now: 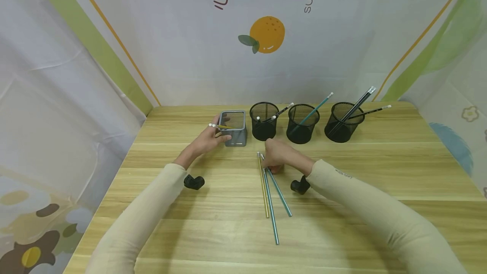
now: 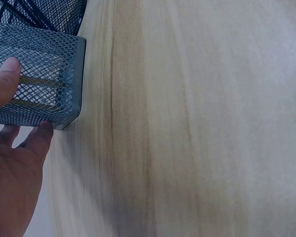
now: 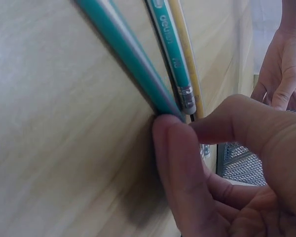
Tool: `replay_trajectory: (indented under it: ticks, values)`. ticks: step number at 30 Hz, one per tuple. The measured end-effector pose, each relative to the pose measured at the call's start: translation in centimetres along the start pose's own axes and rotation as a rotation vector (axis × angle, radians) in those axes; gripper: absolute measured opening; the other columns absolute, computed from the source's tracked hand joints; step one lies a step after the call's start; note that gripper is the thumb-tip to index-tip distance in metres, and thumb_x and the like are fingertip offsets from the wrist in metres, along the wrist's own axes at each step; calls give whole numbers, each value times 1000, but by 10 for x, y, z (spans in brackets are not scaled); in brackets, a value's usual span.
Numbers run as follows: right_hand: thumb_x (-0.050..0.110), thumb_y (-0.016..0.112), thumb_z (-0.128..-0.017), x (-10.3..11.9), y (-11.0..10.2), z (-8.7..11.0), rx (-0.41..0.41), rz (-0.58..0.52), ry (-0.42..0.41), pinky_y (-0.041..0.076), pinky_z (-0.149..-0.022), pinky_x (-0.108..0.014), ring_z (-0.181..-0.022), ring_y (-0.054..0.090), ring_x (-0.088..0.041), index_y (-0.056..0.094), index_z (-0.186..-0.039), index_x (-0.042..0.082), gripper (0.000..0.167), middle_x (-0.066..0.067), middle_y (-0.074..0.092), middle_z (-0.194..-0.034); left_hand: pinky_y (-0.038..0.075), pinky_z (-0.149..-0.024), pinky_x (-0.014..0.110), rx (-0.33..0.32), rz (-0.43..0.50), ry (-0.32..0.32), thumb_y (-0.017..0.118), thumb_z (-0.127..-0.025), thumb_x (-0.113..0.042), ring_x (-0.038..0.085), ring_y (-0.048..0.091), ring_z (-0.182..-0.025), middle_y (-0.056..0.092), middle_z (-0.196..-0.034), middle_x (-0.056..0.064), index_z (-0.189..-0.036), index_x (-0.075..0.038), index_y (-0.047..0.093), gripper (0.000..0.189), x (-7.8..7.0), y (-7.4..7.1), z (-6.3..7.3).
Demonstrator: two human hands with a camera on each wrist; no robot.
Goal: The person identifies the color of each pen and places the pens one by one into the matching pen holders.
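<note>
On the left, a grey square mesh pen holder [image 1: 236, 138] stands on the table with yellow pencils [image 2: 39, 80] inside, seen through its mesh. My left hand [image 1: 208, 139] grips its side, thumb [image 2: 7, 79] across one face and fingers round another. At mid-table, my right hand [image 1: 280, 154] pinches one teal pencil [image 3: 133, 57] near its end between thumb and fingers; that end is hidden by the fingertips. Right beside it lie a second teal pencil [image 1: 271, 206] and a yellow pencil [image 1: 264, 191], their eraser ends towards the holders.
Three round black mesh pen holders stand in a row along the back: one with dark pencils [image 1: 264, 130], a middle one with a teal pencil [image 1: 300, 132], and a right one with black pencils [image 1: 340, 132]. A printed curtain [image 1: 171, 54] hangs behind the table [image 1: 213, 231].
</note>
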State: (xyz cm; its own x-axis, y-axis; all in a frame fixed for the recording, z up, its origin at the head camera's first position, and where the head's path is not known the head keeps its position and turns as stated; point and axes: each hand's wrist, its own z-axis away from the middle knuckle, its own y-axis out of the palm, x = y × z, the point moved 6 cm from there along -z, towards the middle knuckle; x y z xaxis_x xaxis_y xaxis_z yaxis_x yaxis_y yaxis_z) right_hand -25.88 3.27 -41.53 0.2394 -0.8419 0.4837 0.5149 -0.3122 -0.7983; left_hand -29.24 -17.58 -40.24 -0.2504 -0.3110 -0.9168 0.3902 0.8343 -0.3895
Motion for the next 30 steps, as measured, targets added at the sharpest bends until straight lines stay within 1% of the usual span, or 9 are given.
replay_trajectory:
  ticks: [4, 8, 12, 18, 21, 25, 28, 30]
  values:
    - [4, 71, -83, 1, 2, 0, 5, 5, -20, 53, -50, -23, -45, 65, -17, 59, -53, 7, 33, -6, 61, -48, 31, -115, 53, 1, 3, 3, 60, -99, 7, 46, 36, -139, 27, -157, 26, -157, -2, 20, 70, 1, 0, 0]
    - [4, 71, -83, 0, 2, -1, 4, 11, -11, 54, -52, -24, -45, 65, -18, 57, -55, 7, 31, -6, 61, -48, 31, -115, 54, 3, -6, 5, 59, -99, 7, 47, 35, -139, 27, -157, 26, -157, 0, 19, 71, 2, 0, 0]
    - [4, 71, -82, 1, 2, -1, 4, 21, -5, 54, -52, -24, -46, 66, -18, 59, -58, 5, 27, -7, 63, -50, 31, -114, 54, 4, -12, 5, 59, -99, 8, 47, 35, -139, 27, -156, 26, -156, 1, 18, 71, 2, 0, 0]
    - [2, 72, -83, 4, 2, -2, 9, 23, -3, 51, -48, -22, -47, 67, -19, 57, -63, 3, 25, -8, 63, -52, 33, -114, 54, 6, -13, 1, 59, -99, 8, 47, 36, -139, 27, -157, 25, -156, 2, 18, 70, 1, 0, -1]
    - [2, 72, -82, 6, 2, -2, 11, 40, -7, 47, -46, -21, -47, 66, -18, 55, -68, 3, 22, -7, 63, -52, 32, -114, 54, 6, -9, 2, 59, -99, 8, 47, 36, -139, 27, -157, 25, -156, 1, 19, 70, 0, 0, 0]
    - [2, 71, -80, 6, 3, -2, 11, 62, -10, 47, -46, -21, -46, 65, -17, 56, -74, 2, 17, -5, 62, -51, 33, -114, 53, 5, -5, 3, 59, -99, 8, 46, 37, -139, 27, -157, 25, -156, 1, 19, 70, 0, 0, 0]
    - [3, 72, -80, 5, 3, -1, 17, 65, -13, 49, -47, -22, -46, 65, -18, 58, -75, 1, 15, -6, 63, -51, 34, -113, 52, 4, -7, 2, 59, -99, 8, 45, 38, -138, 27, -157, 24, -156, 1, 20, 70, 1, 0, -1]
    - [4, 73, -81, 4, 3, 0, 28, 76, -14, 49, -47, -22, -47, 66, -19, 60, -71, 1, 16, -7, 64, -52, 34, -113, 52, 3, -8, -1, 59, -99, 8, 45, 38, -138, 27, -157, 24, -156, 1, 19, 70, 3, 0, -1]
